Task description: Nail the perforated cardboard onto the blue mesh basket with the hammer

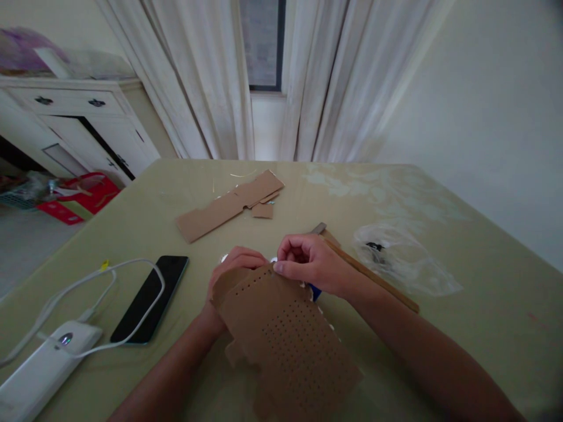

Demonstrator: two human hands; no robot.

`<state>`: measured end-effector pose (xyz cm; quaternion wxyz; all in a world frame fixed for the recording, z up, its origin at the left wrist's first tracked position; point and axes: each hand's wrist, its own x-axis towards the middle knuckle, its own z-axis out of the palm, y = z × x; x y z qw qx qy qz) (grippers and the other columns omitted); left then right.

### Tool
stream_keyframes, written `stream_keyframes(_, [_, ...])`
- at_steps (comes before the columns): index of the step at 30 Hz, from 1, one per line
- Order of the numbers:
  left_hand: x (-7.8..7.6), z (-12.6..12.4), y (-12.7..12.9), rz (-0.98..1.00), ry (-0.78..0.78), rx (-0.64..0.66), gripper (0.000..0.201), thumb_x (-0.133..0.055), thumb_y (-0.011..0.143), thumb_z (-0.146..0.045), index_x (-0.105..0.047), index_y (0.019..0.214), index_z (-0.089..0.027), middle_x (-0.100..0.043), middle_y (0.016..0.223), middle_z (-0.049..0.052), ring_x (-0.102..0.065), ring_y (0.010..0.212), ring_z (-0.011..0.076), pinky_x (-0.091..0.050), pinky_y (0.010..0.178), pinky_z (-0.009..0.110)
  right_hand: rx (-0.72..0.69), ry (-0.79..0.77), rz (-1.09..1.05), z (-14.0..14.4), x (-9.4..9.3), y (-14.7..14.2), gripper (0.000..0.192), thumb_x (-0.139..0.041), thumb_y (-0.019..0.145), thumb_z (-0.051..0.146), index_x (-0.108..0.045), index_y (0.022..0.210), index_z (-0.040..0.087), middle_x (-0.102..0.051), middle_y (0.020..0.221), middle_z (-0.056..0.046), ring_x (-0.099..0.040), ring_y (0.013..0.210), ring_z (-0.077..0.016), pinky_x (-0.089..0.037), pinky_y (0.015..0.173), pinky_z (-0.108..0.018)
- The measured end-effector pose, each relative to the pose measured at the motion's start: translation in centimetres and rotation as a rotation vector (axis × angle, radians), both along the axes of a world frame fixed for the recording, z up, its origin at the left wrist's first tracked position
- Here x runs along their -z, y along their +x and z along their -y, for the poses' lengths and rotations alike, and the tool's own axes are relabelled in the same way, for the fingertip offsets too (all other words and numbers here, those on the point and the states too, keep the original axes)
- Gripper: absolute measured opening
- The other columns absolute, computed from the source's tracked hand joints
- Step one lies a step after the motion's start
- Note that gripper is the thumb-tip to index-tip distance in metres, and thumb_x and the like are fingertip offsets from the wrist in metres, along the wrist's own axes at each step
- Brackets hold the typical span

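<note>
Down at the near edge of the olive-green table (440,193), both hands work on a brown perforated cardboard sheet (290,340), dotted with rows of small punched holes and lying tilted across the left forearm. The left hand (233,266) sits behind the sheet's upper left corner, its fingers curled over that edge and gripping it; most of the palm is hidden by the cardboard. The right hand (310,264) is closed into a loose fist at the sheet's top edge, thumb and forefinger pinched together right at the cardboard; whatever small thing they pinch is too small to make out. A bit of blue (315,291) peeks out under the right wrist, just beside the sheet.

Beyond the sheet, toward the curtains (211,76), lies a long flat cardboard strip (229,205) with a small cardboard scrap (263,211) touching its near side. To the sheet's right, a thin wooden stick (373,275) runs diagonally under the right forearm, and farther right rests a crumpled clear plastic bag (404,264) with something dark inside. To the sheet's left lies a black smartphone (149,298), screen dark, and past it a white power bank (44,366) with a white cable (88,278) looping over the phone. No writing or brand can be read on any of these.
</note>
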<state>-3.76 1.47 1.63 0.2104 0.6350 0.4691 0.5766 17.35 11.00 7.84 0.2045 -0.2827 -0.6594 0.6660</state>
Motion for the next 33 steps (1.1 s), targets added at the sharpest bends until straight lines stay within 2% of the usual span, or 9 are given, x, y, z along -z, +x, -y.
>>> stream_keyframes(2, [-0.4,-0.6,-0.6,-0.008,-0.014,-0.026,0.013,-0.079,0.096,-0.036,-0.084,0.101,-0.025,-0.079,0.097,0.005,-0.072,0.083,0.0195,-0.058,0.074,0.031,0.005,-0.011,-0.016,-0.1,-0.2,0.1,0.044,-0.098,0.075,0.048,-0.068,0.081,0.017,-0.056,0.062,0.007,-0.044,0.056,-0.0065,-0.031,0.049,-0.02])
stream_keyframes(5, [-1.0,-1.0,-1.9,0.087,-0.001,-0.276,0.012,-0.077,0.1,-0.034,-0.081,0.102,-0.022,-0.079,0.095,0.004,-0.069,0.08,0.0164,-0.054,0.072,0.028,0.014,-0.016,-0.029,-0.3,-0.3,0.1,0.044,-0.098,0.075,0.048,-0.067,0.08,0.018,-0.057,0.061,0.007,-0.046,0.054,-0.0065,-0.032,0.048,-0.02])
stream_keyframes(7, [-1.3,-0.7,-2.5,0.122,0.086,-0.417,0.017,-0.069,0.107,-0.034,-0.08,0.101,-0.022,-0.079,0.097,0.004,-0.07,0.085,0.0164,-0.054,0.075,0.029,0.027,-0.004,-0.023,-0.3,-0.2,0.1,0.044,-0.099,0.075,0.048,-0.067,0.08,0.017,-0.059,0.061,0.007,-0.047,0.054,-0.0068,-0.034,0.048,-0.02])
stream_keyframes(9, [-1.5,-0.2,-2.5,0.031,0.209,-0.38,0.017,-0.071,0.107,-0.037,-0.081,0.104,-0.023,-0.078,0.101,0.005,-0.071,0.093,0.0187,-0.055,0.082,0.032,0.038,0.005,-0.015,-0.2,-0.2,0.0,0.044,-0.098,0.075,0.047,-0.067,0.08,0.017,-0.059,0.06,0.007,-0.048,0.053,-0.007,-0.034,0.047,-0.02])
stream_keyframes(11, [-1.6,0.2,-1.9,-0.148,0.276,-0.228,0.019,-0.083,0.098,-0.039,-0.082,0.111,-0.025,-0.078,0.105,0.005,-0.071,0.098,0.0212,-0.056,0.086,0.035,0.043,0.008,-0.015,0.0,-0.2,0.0,0.043,-0.098,0.076,0.046,-0.067,0.08,0.017,-0.059,0.06,0.007,-0.048,0.052,-0.0072,-0.034,0.047,-0.02])
stream_keyframes(14, [-1.5,0.4,-0.5,-0.334,0.292,-0.119,0.018,-0.086,0.095,-0.024,-0.082,0.113,-0.026,-0.079,0.106,0.004,-0.071,0.095,0.0196,-0.055,0.084,0.034,0.049,0.028,-0.011,0.3,-0.3,-0.1,0.041,-0.097,0.077,0.045,-0.067,0.081,0.018,-0.059,0.062,0.007,-0.049,0.054,-0.0075,-0.035,0.048,-0.021])
stream_keyframes(17, [-1.3,0.4,0.7,-0.347,0.324,-0.157,0.018,-0.082,0.097,-0.011,-0.081,0.108,-0.025,-0.079,0.102,0.002,-0.071,0.093,0.0179,-0.054,0.084,0.035,0.062,0.076,0.012,0.6,-0.3,-0.2,0.04,-0.096,0.079,0.044,-0.066,0.08,0.018,-0.059,0.062,0.006,-0.049,0.055,-0.0079,-0.034,0.049,-0.021])
stream_keyframes(22, [-1.1,0.7,1.3,-0.321,0.377,-0.164,0.015,-0.076,0.099,-0.009,-0.077,0.107,-0.021,-0.08,0.103,0.003,-0.074,0.094,0.0183,-0.055,0.086,0.037,0.021,0.08,0.026,0.9,-0.2,-0.1,0.039,-0.095,0.08,0.043,-0.066,0.081,0.018,-0.06,0.063,0.006,-0.049,0.056,-0.0082,-0.034,0.049,-0.021])
stream_keyframes(33, [-0.5,1.6,1.9,-0.274,0.439,-0.288,0.004,-0.067,0.105,-0.024,-0.068,0.104,-0.027,-0.08,0.095,0.005,-0.074,0.086,0.0223,-0.06,0.08,0.043,0.02,0.129,0.076,1.8,-1.2,0.2,0.031,-0.09,0.085,0.038,-0.067,0.082,0.019,-0.06,0.063,0.006,-0.049,0.055,-0.0084,-0.034,0.048,-0.02])
